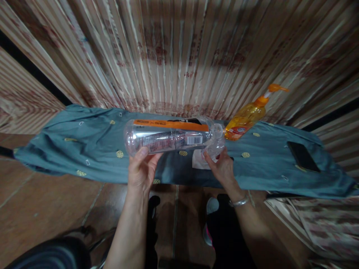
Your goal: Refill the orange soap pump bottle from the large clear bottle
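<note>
Large bottle [171, 139]: held by left fingers [142, 151], stretching toward right fingers [208, 158]
Small container [217, 143]: held by right fingers

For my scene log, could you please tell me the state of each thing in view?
Large clear bottle: held on its side by the left hand
Small clear container: held by the right hand
Pump bottle: standing, pump head raised
Phone: lying flat, dark
White piece: flat, partly hidden
Patterned cloth: spread, creased
Curtain: hanging in folds

Big bottle [165, 141]: clear glossy plastic. Pump bottle [246, 116]: smooth glossy plastic. Cover [98, 144]: matt cloth. Bangle [239, 202]: shiny metal.
</note>
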A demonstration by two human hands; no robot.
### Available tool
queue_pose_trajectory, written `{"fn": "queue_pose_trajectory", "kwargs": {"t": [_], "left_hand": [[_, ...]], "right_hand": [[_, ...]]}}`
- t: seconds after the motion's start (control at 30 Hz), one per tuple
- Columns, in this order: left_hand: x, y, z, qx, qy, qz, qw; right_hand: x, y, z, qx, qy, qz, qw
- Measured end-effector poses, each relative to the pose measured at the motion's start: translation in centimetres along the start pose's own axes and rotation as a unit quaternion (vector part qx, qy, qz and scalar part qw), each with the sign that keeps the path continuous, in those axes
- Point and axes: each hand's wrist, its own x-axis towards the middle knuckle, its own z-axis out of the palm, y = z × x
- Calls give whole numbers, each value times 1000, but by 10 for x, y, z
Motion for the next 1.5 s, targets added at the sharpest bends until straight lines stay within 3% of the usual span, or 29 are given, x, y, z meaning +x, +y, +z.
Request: {"fn": "queue_pose_trajectory", "kwargs": {"t": [0.17,0.93,1.5], "left_hand": [[0,-1,-3,-4,16,1,1000],[-1,1,-2,-3,-22,-4,1000],[0,0,-3,-6,1,-9,1000]], "right_hand": [[0,1,-3,-8,-9,-5,1000],[0,1,-4,-17,-21,17,999],[-1,4,-1,-11,-6,5,1000]]}}
